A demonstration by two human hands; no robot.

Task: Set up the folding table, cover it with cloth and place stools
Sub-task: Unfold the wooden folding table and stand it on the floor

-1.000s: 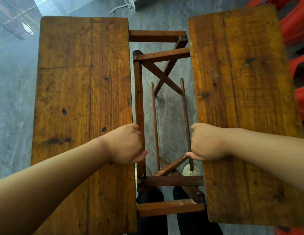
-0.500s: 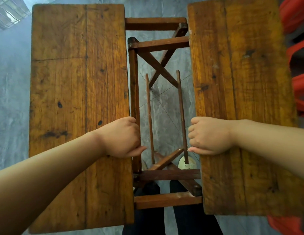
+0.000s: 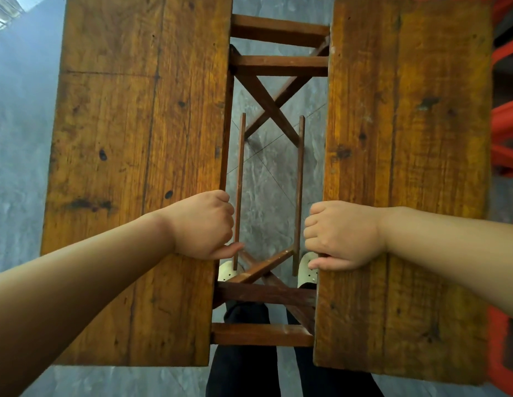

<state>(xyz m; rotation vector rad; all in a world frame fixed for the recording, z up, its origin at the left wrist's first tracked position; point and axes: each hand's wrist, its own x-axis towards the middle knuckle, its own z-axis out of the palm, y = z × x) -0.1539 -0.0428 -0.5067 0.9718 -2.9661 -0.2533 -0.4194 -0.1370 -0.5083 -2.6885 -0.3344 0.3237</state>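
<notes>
Your left hand is curled into a fist around the inner edge of the left wooden panel, thumb poking out along the near side of the grip. Your right hand does the same thing on the inner edge of the right wooden panel, fingers wrapped over the lip. So both hands are clamped tight on the folding table's two top halves, which sit apart with a wide gap between them.

Look down through that gap and you see the frame: two thin vertical slats just beside your knuckles, crossed braces at the far end, and crossbars near your body. Under all that is grey stone floor, your dark trousers and light shoes. Over on the right edge there's a stack of red plastic stools, well apart from your hands.
</notes>
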